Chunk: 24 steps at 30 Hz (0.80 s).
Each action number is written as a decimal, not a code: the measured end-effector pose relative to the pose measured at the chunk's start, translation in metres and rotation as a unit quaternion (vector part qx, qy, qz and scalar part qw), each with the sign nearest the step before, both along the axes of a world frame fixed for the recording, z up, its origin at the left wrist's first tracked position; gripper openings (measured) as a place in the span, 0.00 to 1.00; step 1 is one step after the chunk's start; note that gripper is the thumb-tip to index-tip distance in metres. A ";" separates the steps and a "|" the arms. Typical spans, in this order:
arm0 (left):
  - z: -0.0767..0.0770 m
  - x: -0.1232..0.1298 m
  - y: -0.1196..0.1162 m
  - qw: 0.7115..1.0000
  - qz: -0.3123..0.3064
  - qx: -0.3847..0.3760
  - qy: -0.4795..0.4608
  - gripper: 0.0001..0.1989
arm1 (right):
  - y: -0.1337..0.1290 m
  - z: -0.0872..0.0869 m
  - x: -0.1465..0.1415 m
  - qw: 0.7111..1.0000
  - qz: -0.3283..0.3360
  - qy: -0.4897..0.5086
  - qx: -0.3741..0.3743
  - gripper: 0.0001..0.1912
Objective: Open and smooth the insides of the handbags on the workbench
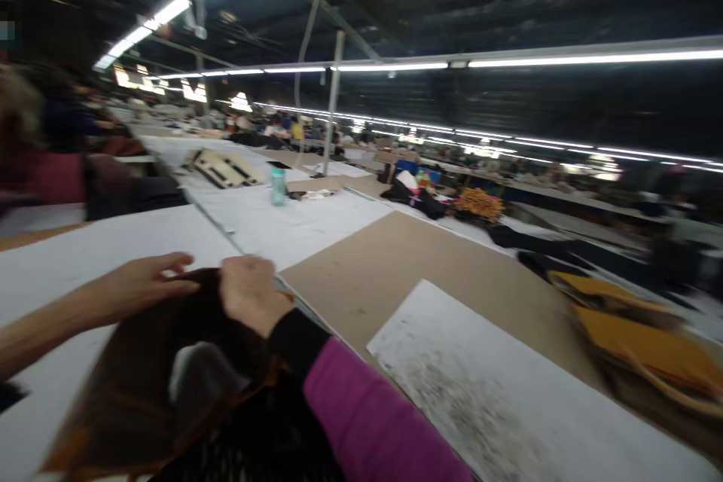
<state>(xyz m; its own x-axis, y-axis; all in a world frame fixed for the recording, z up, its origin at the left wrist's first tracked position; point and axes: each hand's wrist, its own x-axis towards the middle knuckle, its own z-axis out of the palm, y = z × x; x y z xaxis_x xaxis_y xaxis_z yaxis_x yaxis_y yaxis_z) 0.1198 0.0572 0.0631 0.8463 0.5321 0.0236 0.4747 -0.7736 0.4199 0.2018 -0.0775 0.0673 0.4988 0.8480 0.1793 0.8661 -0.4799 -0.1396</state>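
In the head view, a dark brown piece with orange edges (141,384) hangs in front of me, blurred by motion; it looks like soft leather or cloth. Through a rounded gap in it, something pale shows. My right hand (253,292), below a black cuff and purple sleeve, is closed on its upper edge, knuckles up. At the upper left of the piece is my left hand (141,288), thumb and forefinger apart, the thumb lying along the brown edge. Its other fingers are hard to make out.
White-topped tables (316,218) run into the distance. To my right lie brown board (361,286), a smudged white sheet (452,361) and mustard-yellow pieces with a strap (649,339). A teal bottle (278,187) stands farther off. Someone in dark red (45,181) is at the left.
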 end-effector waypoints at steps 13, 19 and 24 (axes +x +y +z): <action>-0.018 -0.040 0.011 0.995 -0.018 -0.093 -0.028 0.22 | -0.015 -0.022 0.011 0.998 0.032 -0.044 -0.009 0.15; -0.012 -0.026 0.032 0.996 -0.066 -0.052 -0.042 0.20 | -0.011 -0.025 0.012 0.997 0.041 -0.058 -0.019 0.15; -0.019 -0.021 0.025 0.995 -0.067 -0.037 -0.070 0.16 | -0.003 -0.022 0.016 0.999 0.043 -0.016 -0.019 0.14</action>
<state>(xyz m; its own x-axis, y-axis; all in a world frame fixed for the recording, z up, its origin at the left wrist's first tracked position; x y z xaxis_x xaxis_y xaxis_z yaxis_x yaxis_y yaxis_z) 0.0985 0.0826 0.0436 0.9007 0.4201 0.1112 0.3028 -0.7902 0.5328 0.2174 -0.0809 0.0451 0.4185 0.8937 0.1616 0.9080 -0.4081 -0.0946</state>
